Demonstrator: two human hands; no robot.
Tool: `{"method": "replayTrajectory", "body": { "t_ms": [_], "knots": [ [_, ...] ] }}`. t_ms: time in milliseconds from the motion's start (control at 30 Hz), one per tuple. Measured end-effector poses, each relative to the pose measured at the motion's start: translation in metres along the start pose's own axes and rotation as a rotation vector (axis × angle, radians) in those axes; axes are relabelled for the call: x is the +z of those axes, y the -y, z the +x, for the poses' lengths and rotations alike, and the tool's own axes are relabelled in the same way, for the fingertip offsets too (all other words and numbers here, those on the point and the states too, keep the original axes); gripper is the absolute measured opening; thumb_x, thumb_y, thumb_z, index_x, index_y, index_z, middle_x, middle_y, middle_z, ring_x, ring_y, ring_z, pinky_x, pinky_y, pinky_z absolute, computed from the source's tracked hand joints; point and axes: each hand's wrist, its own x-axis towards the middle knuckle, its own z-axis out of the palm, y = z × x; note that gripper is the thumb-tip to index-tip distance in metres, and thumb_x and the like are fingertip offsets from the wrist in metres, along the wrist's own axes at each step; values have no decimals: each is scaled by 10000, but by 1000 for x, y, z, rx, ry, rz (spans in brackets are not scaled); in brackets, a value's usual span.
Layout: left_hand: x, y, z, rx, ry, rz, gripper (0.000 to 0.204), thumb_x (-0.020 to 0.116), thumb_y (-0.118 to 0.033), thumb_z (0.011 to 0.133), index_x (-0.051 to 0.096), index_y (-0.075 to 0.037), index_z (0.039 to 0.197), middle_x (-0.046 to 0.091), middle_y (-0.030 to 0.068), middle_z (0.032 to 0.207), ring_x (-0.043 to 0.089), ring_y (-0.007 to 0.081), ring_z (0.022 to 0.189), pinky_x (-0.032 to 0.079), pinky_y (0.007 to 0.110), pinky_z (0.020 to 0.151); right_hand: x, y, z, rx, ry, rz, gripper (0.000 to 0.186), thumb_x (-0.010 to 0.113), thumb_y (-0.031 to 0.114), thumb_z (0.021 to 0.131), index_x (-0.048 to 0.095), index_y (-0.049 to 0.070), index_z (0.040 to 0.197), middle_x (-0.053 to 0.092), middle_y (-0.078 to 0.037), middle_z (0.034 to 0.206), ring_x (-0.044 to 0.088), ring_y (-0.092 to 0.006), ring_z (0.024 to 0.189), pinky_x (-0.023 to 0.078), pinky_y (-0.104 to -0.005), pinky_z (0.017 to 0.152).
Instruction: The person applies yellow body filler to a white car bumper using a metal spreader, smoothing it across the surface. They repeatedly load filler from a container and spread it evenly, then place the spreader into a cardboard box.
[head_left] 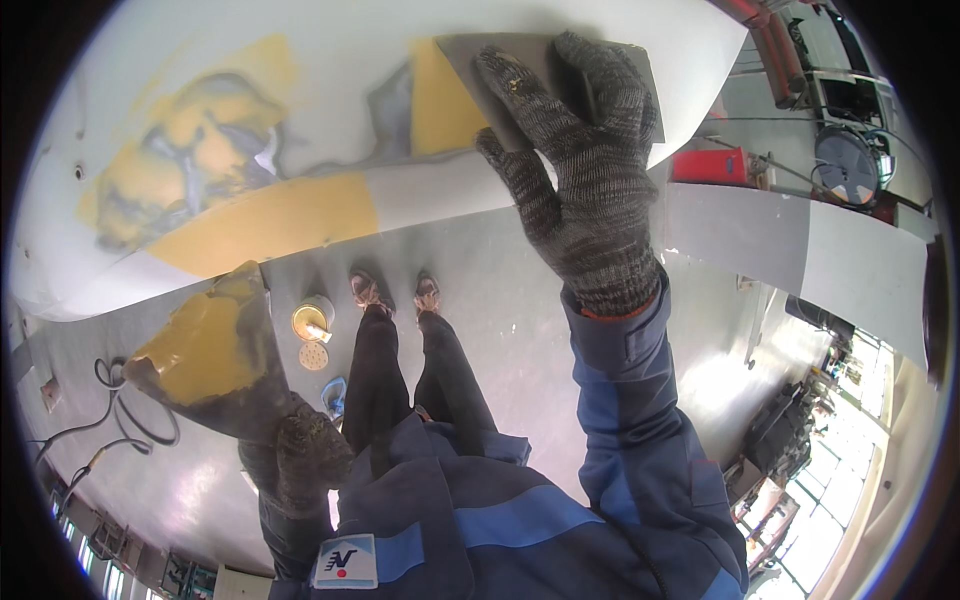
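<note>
My right hand, in a dark grey knitted glove, presses a flat dark spreader against a pale curved panel. Its fingers lie splayed over the blade, with the thumb by the lower left edge. A smooth band of yellow filler shows beside the spreader's left edge. Lower on the left, my gloved left hand is closed round the narrow end of a wide dark putty board, which carries a thick mass of yellow filler.
More yellow and grey patches cover the panel's left side. Below stand an open can of yellow material and a perforated disc. A hose curls at left. A grey-white panel, a red box and a reel are at right.
</note>
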Motion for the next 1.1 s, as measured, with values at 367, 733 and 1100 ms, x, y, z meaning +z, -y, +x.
{"method": "replayTrajectory", "body": {
  "t_ms": [367,733,1100],
  "knots": [
    [13,2,-3,2,26,169,188,480,-176,1103,464,3,1155,424,35,598,371,116,401,293,280,359,7,3,-32,66,52,-76,533,854,272,826,713,271,1340,459,-175,1437,404,-397,1369,429,-491,1124],
    [27,12,-8,17,128,316,176,513,-187,1094,458,-20,1094,392,15,584,349,99,410,280,273,375,20,3,-76,167,55,-3,554,869,276,794,723,285,1328,452,-155,1478,372,-419,1406,389,-476,1156],
    [35,43,-12,151,343,1106,358,589,-302,1030,559,10,1204,632,121,813,564,194,533,458,336,450,-18,38,-134,367,288,1765,520,733,165,907,629,20,1395,512,-186,1478,418,-343,1428,394,-476,1174]
  ]
}}
